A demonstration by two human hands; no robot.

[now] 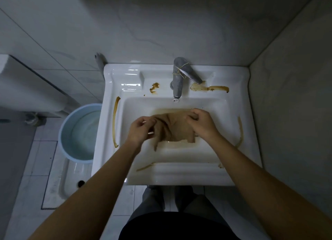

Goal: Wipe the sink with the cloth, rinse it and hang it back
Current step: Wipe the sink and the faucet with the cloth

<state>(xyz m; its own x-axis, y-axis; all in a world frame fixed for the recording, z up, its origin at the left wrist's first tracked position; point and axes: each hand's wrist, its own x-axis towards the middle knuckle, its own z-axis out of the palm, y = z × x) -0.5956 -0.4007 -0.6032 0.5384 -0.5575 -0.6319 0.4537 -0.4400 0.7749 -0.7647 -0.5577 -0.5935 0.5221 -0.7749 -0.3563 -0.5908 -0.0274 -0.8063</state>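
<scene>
brown cloth (175,127) – white sink (197,175)

Saw a pale blue bucket (60,137) on the left, standing on the floor and partly filled with water (86,137). Found it resting over the far end of a white squat pan (61,184), with a dark hole (81,183) showing at the pan's near end. Noted a white cistern (27,88) farther left, against the wall. Made out pale floor tiles (34,169) beside the pan, grey-veined wall tiles (161,24) across the far side, and another tiled wall (296,99) on the right. Spotted a small grey fitting (98,58) on the far wall, too blurred to name.
</scene>
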